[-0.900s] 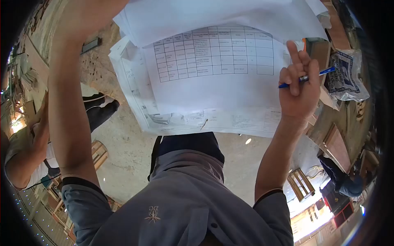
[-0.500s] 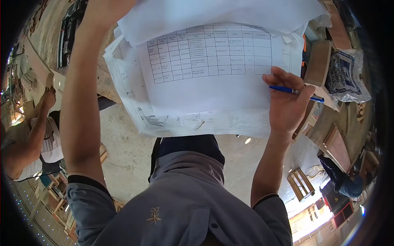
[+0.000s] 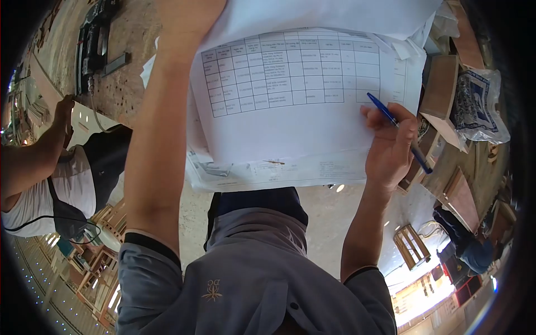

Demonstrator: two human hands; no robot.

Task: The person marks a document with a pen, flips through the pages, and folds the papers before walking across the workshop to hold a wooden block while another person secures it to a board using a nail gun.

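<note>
My right hand [image 3: 392, 148] holds a blue pen [image 3: 421, 159] between curled fingers, its upper end pointing up and left. The hand is at the right edge of a sheet with a printed table [image 3: 290, 125], which lies on larger drawing sheets [image 3: 251, 180]. Across the top of the view, another white sheet [image 3: 312, 14] is raised and curved over the printed table. My left hand [image 3: 192, 14] is at the upper edge beside that raised sheet. Its fingers are cut off by the frame, so their grip is hidden.
A wooden box [image 3: 438, 92] and a clear plastic bag with blue print [image 3: 477, 106] are at the right. Another person [image 3: 61, 178] works at the left near a black metal tool [image 3: 92, 50]. A wooden stool [image 3: 411, 245] stands on the floor at lower right.
My left arm has swung right, over the left edge of the papers. In my right hand the pen has tilted more steeply. The person at the left shows more fully.
</note>
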